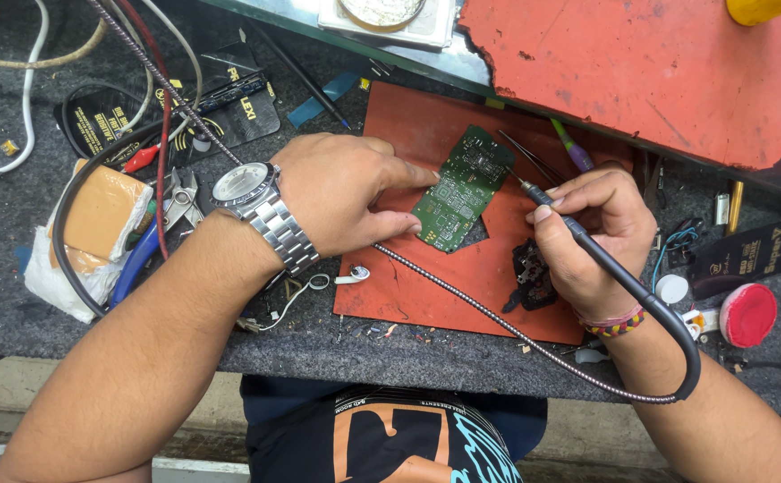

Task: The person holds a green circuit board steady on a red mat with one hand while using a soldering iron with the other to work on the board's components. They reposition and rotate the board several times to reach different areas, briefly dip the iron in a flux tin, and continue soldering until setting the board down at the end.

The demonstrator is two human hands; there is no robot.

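Green circuit board (460,190) under left hand (341,201) grip (tilted).

Red round lid (748,314) at the right, blue-handled pliers (144,253) at the left, white earbud (353,275), white cable (28,107), tweezers (534,159), yellow cup (760,9)
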